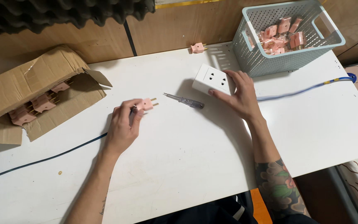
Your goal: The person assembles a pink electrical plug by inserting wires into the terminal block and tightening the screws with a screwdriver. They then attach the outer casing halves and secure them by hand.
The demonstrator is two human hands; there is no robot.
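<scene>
Clearly the left hand (pixel 123 126) pinches a pink plug (pixel 146 104) by its body, brass prongs pointing toward the right hand (pixel 239 97), which lies flat with fingers spread on the white socket block (pixel 212 79) and grips nothing. To seat the plug well, I judge the right hand should pin the block to the bench (pixel 187 157) while the prongs are lined up square with the slots. Between the hands lies a tester screwdriver (pixel 184 100); beyond the left sits a cardboard box (pixel 30 83) of plugs, beyond the right a basket (pixel 286 58) of more.

Small workshop: plug-filled carton (pixel 30 89) & basket (pixel 289 58), foam-lined wall (pixel 63 14).
</scene>
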